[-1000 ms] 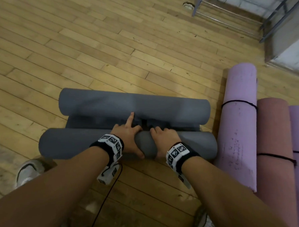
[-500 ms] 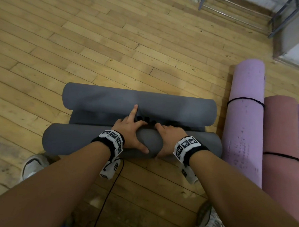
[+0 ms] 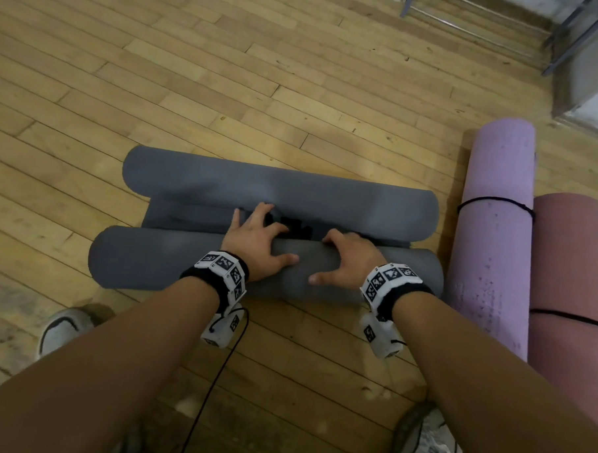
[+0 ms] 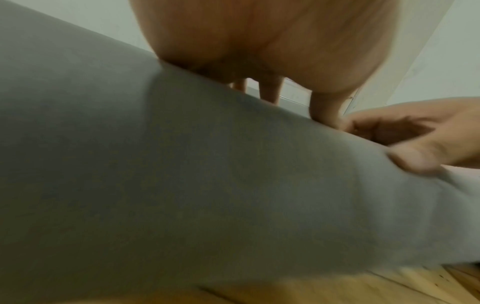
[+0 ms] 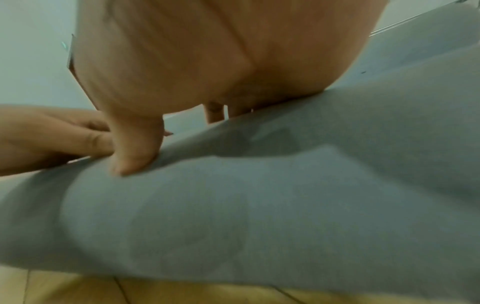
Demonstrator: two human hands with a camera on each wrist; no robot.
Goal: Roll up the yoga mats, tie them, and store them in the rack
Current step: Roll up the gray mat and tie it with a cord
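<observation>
A grey yoga mat lies on the wooden floor, rolled from both ends into a near roll and a far roll, with a flat strip between them. My left hand presses on top of the near roll, fingers spread and reaching over its far side. My right hand grips the same roll just to the right, fingers curled over its crest and thumb on the near side. Something black, perhaps a cord, lies in the gap beyond my hands. Both wrist views show the grey mat close up under the palms.
To the right lie a purple rolled mat and a mauve one, each tied with black cord. A metal rack stands at the far top right. My shoes are near the bottom.
My hands have slid apart along the near roll. The left index finger no longer points forward alone; the fingers are spread now.
</observation>
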